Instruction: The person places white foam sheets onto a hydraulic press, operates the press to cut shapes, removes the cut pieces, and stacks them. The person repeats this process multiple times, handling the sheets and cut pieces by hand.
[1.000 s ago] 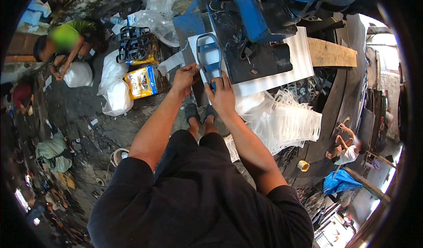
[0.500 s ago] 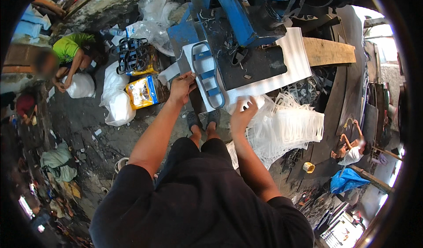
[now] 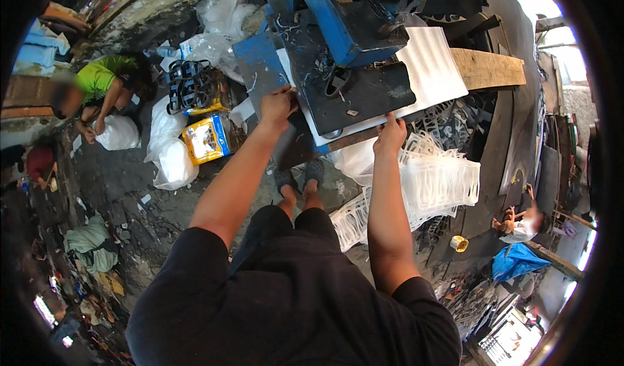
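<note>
Both hands at the edges of a white sheet

The right hand (image 3: 390,135) pinches the near edge of the sheet (image 3: 429,60) between thumb and fingers. The left hand (image 3: 278,110), fingers bent, is at the sheet's left edge; whether it grips cannot be told. The sheet lies mostly beneath a black board (image 3: 383,96), showing along the near and right sides. A small dark loop (image 3: 337,81) rests on the board, and a blue machine (image 3: 318,15) stands over its far part.

Just beside the right forearm lie white cut-out strips (image 3: 435,181); beyond the sheet, a plank (image 3: 487,68) points right. Left of the left hand are black straps (image 3: 188,86), a yellow pack (image 3: 205,140) and a white bag (image 3: 174,163). Farther left, a person in green (image 3: 104,77) bends over a white bundle (image 3: 119,132). Far right, another person (image 3: 520,228) sits near a blue tarp (image 3: 517,262).
</note>
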Action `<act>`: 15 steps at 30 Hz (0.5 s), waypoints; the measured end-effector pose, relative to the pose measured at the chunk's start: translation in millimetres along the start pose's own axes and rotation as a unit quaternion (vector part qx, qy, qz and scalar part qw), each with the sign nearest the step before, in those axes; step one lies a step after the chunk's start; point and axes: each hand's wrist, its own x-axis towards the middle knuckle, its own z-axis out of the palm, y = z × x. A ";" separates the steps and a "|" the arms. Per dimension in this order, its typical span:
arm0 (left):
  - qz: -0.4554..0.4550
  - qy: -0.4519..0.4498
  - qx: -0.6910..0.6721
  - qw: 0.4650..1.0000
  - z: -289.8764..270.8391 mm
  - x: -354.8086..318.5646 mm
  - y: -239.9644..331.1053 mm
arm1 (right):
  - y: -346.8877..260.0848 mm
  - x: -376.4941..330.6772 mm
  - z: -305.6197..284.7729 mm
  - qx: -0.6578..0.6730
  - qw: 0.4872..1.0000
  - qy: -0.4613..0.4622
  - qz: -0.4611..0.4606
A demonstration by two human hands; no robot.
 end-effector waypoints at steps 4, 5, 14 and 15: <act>0.034 0.058 0.114 0.991 8.3 20.5 -10.4 | -2.6 5.7 -2.1 0.010 0.999 -0.014 0.033; 0.098 0.094 0.170 0.976 5.9 26.7 -11.5 | -2.2 -0.6 -3.5 0.015 0.998 -0.029 0.054; 0.319 0.071 0.493 0.806 1.1 86.4 72.3 | 20.8 -85.8 1.7 0.009 0.964 -0.182 0.193; 0.319 0.063 0.505 0.800 0.9 90.3 72.6 | 20.3 -86.4 2.5 -0.001 0.966 -0.170 0.194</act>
